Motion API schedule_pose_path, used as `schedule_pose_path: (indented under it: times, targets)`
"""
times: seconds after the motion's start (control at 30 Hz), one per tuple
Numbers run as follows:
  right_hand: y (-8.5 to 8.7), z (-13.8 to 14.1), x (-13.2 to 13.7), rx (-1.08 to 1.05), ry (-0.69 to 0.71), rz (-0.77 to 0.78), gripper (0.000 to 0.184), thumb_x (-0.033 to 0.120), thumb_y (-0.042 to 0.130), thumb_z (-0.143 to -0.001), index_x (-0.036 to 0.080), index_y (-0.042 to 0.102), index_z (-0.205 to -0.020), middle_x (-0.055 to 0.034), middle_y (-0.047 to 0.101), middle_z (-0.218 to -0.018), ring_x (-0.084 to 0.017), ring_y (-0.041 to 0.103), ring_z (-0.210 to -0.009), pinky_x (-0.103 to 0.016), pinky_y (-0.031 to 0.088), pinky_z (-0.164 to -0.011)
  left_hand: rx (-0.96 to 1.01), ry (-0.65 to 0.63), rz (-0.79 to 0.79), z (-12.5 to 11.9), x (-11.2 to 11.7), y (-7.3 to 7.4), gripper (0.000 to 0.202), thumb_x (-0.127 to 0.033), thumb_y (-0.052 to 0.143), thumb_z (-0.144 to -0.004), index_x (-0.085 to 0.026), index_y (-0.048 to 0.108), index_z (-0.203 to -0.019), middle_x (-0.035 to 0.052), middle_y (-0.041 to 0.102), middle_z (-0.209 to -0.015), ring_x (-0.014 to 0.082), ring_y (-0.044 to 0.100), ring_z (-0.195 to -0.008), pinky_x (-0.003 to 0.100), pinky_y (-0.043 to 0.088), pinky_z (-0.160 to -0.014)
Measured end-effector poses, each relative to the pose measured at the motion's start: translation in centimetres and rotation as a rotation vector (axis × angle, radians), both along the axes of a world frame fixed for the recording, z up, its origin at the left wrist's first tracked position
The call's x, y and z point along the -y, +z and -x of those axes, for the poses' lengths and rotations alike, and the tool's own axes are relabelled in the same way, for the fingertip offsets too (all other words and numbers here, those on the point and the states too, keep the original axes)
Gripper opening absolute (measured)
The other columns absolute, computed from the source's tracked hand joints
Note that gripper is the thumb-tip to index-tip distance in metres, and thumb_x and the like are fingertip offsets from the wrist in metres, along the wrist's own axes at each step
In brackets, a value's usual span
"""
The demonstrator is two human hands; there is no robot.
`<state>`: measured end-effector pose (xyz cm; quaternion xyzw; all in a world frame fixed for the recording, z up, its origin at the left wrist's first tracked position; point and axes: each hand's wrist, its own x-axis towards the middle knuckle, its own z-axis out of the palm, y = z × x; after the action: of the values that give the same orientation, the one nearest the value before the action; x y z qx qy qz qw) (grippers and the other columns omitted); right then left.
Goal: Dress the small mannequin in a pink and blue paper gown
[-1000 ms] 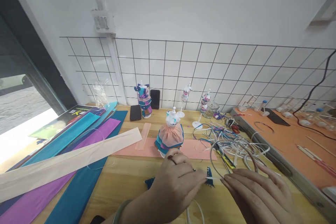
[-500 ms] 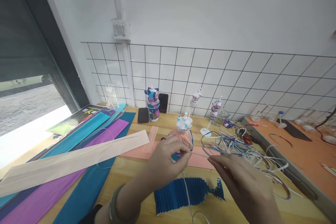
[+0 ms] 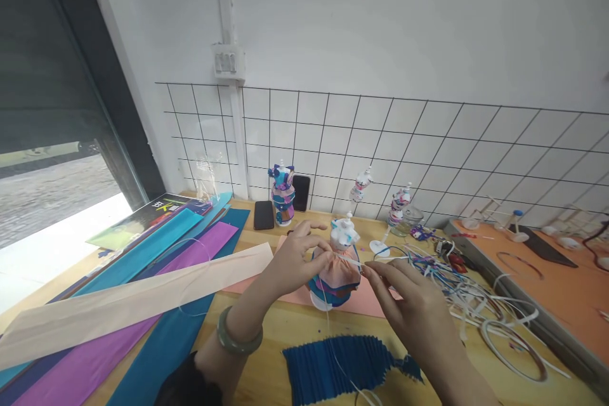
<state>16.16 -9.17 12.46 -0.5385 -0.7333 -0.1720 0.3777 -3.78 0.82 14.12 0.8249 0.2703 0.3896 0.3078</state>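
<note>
I see the left hand (image 3: 297,260) and the right hand (image 3: 406,295) at either side of the dummy (image 3: 344,233), which stands upright; a white ribbon (image 3: 350,259) spans the gap between their fingertips, crossing in front of the dummy's waist at the top of the peach skirt (image 3: 340,274); from my view I cannot tell whether it touches the cloth. The left thumb and forefinger are pinched together on the ribbon, the other fingers spread apart; the right thumb and forefinger are clamped on it at the opposite side; below the left fingers a loose tail hangs down and crosses the blue pleats (image 3: 352,361), which lie on the table (image 3: 259,355) nearer the camera; a tangle (image 3: 431,266) of ribbons lies beyond the right hand.
</note>
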Motion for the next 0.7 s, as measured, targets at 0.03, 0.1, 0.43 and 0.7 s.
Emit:
schedule_pose_path:
  times: [0.03, 0.1, 0.43, 0.7]
  targets:
    - [-0.2, 0.0, -0.1, 0.002, -0.008, -0.007, 0.013, 0.024, 0.055, -0.095, 0.017, 0.066, -0.095, -0.0051, 0.064, -0.077, -0.014, 0.059, -0.063, -0.026, 0.044, -0.055, -0.001, -0.018, 0.009, 0.0, -0.3, -0.1, 0.01, -0.023, 0.058, -0.085, -0.02, 0.066, -0.079, 0.0094, 0.054, -0.127, 0.0245, 0.046, -0.129, 0.042, 0.036, -0.106]
    - [-0.5, 0.0, -0.4, 0.013, -0.028, -0.033, 0.012, 0.024, 0.056, -0.094, 0.018, 0.065, -0.091, -0.0049, 0.063, -0.076, -0.015, 0.059, -0.063, -0.027, 0.045, -0.057, 0.002, -0.054, 0.03, 0.0, -0.7, -0.4, 0.01, -0.024, 0.057, -0.086, -0.02, 0.064, -0.081, 0.0103, 0.053, -0.132, 0.0243, 0.044, -0.132, 0.042, 0.035, -0.107]
    - [-1.1, 0.5, -1.6, -0.034, -0.038, -0.035, 0.009, 0.024, 0.057, -0.093, 0.019, 0.064, -0.09, -0.0047, 0.064, -0.079, -0.014, 0.061, -0.064, -0.025, 0.047, -0.056, 0.11, -0.139, 0.218, -0.3, -1.9, -1.9, 0.015, -0.03, 0.05, -0.091, -0.02, 0.057, -0.082, 0.0098, 0.058, -0.133, 0.0224, 0.051, -0.129, 0.039, 0.037, -0.109]
    - [-0.9, 0.3, -1.9, -0.016, -0.064, -0.059, 0.012, 0.027, 0.058, -0.093, 0.019, 0.066, -0.087, -0.004, 0.066, -0.077, -0.013, 0.06, -0.06, -0.025, 0.048, -0.055, 0.207, -0.202, 0.257, -1.0, -1.7, -2.0, 0.015, -0.031, 0.047, -0.092, -0.02, 0.052, -0.083, 0.0098, 0.064, -0.12, 0.0213, 0.057, -0.117, 0.038, 0.043, -0.102]
